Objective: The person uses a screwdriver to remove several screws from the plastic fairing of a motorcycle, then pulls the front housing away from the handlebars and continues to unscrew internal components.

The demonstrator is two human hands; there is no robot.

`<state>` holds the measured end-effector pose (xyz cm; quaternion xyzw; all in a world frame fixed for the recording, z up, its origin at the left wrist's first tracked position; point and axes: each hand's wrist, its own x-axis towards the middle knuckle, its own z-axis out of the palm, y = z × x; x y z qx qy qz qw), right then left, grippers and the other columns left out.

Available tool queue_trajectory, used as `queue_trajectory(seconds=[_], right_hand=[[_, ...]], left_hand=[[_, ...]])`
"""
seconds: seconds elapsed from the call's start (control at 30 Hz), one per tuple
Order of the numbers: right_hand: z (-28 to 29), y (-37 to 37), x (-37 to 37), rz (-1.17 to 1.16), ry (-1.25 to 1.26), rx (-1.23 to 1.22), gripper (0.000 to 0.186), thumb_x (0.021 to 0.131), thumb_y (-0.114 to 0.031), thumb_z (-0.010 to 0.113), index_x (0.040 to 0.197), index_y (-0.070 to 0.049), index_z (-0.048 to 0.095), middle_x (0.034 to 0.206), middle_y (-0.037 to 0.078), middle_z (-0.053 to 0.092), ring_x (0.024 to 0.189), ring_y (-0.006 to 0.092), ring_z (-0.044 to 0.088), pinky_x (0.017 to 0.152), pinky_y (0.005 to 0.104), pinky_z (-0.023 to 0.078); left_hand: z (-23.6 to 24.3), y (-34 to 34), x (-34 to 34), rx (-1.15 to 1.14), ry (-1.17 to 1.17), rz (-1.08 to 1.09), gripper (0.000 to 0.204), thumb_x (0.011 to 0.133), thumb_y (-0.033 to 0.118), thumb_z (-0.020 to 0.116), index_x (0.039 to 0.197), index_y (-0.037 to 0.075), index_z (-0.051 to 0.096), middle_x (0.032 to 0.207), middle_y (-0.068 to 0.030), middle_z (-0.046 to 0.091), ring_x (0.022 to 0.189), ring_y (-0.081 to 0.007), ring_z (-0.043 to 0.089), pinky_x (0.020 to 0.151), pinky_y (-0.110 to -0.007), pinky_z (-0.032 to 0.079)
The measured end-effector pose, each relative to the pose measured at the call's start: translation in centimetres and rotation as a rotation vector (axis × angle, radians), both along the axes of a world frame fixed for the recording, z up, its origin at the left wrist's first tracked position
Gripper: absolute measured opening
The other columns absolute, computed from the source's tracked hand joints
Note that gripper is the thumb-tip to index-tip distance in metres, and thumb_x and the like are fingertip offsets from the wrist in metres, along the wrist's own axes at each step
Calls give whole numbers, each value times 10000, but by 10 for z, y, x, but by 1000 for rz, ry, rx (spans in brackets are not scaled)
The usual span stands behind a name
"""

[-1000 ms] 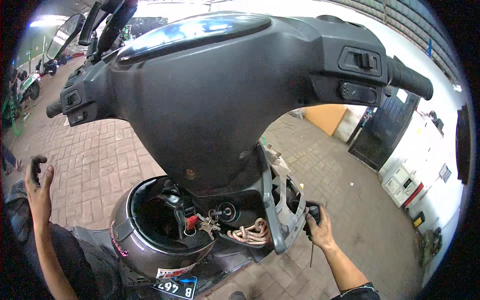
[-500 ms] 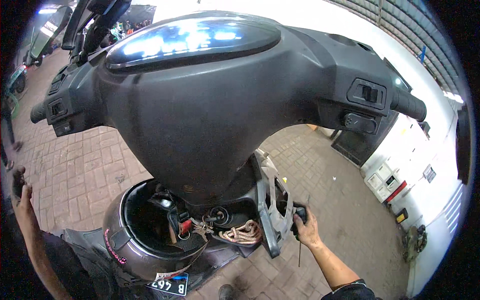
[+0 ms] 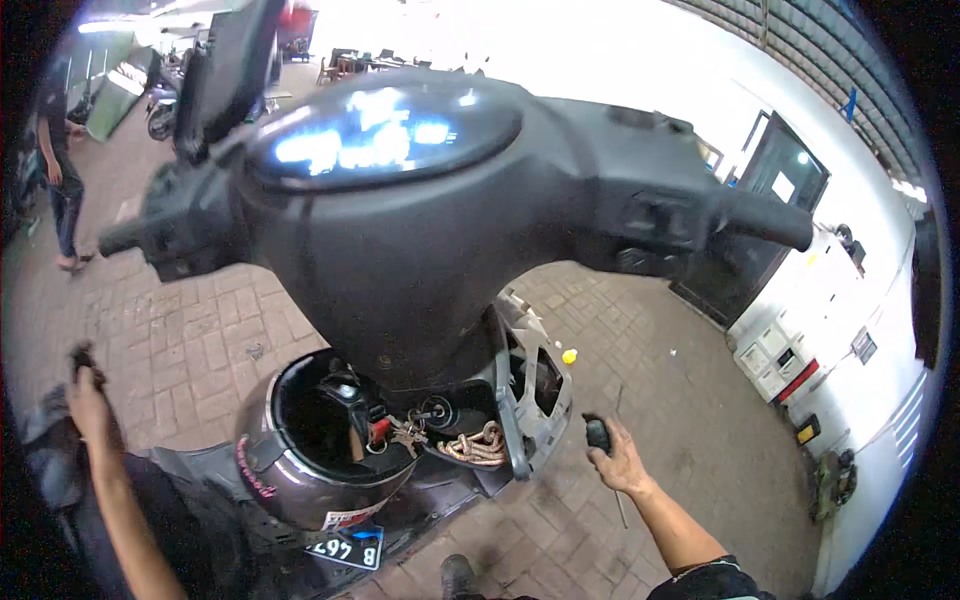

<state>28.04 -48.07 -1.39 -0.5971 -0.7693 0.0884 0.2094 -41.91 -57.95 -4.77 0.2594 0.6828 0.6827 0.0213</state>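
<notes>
In my right hand (image 3: 622,460) is a black-handled screwdriver (image 3: 597,433); its thin shaft points down below my fingers. That hand is just right of a grey plastic panel (image 3: 541,400) at the scooter's front, apart from it. My left hand (image 3: 88,395) is out at the far left, blurred, its fingers together around something dark that I cannot make out. Between my hands stands a black scooter (image 3: 400,240) with its display lit (image 3: 375,140). An upturned dark helmet (image 3: 300,490) rests below the handlebar, beside keys (image 3: 408,436) and a coiled rope (image 3: 475,446).
A licence plate (image 3: 350,548) lies under the helmet. On the brick floor (image 3: 640,330) is a small yellow thing (image 3: 569,356). White cabinets (image 3: 770,360) line the right wall near a dark door (image 3: 765,220). Another person (image 3: 62,180) stands at the far left.
My right hand has drawn away from the grey panel with the screwdriver. My left hand has shifted right in the picture. The view has tilted, and the scooter's front sits lower and smaller.
</notes>
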Motion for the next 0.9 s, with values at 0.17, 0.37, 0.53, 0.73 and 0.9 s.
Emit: queue_trajectory(seconds=[0.17, 0.37, 0.53, 0.73, 0.9], right_hand=[[68, -39, 24, -360, 583, -167, 341, 796, -26, 522, 1131, -54, 468, 878, 98, 542, 770, 173, 559, 686, 312, 485], [128, -98, 77, -711, 1086, -61, 387, 841, -163, 617, 1144, 15, 456, 883, 60, 542, 751, 184, 544, 713, 301, 470], [45, -206, 96, 403, 2026, -1437, 295, 827, -99, 539, 1112, -42, 589, 1156, 72, 572, 866, 156, 540, 686, 282, 428], [-73, -251, 94, -285, 1148, -1378, 314, 926, -236, 394, 1155, -30, 458, 932, 203, 581, 737, 292, 579, 681, 456, 481], [49, -241, 55, -171, 1072, -1263, 271, 899, -169, 397, 1128, -29, 435, 842, 178, 597, 621, 233, 567, 546, 353, 475]], left_hand=[[6, -14, 92, 257, -321, -124, 303, 887, 95, 435, 1152, -32, 509, 1048, -81, 551, 946, -155, 515, 828, -299, 445], [70, -70, 212, 127, -432, -238, 206, 834, -16, 499, 1029, -15, 568, 892, -74, 608, 794, -141, 577, 749, -276, 477], [73, -118, 296, 204, -783, -290, 264, 828, 6, 579, 1077, -30, 500, 931, -114, 632, 786, -177, 617, 752, -288, 511], [69, -167, 373, 72, -1067, -253, 173, 839, 36, 593, 982, -59, 578, 939, -119, 631, 836, -203, 621, 763, -290, 519], [42, -194, 404, 6, -1294, -222, 222, 829, -4, 565, 1043, -55, 533, 964, -125, 586, 909, -236, 598, 808, -318, 508]])
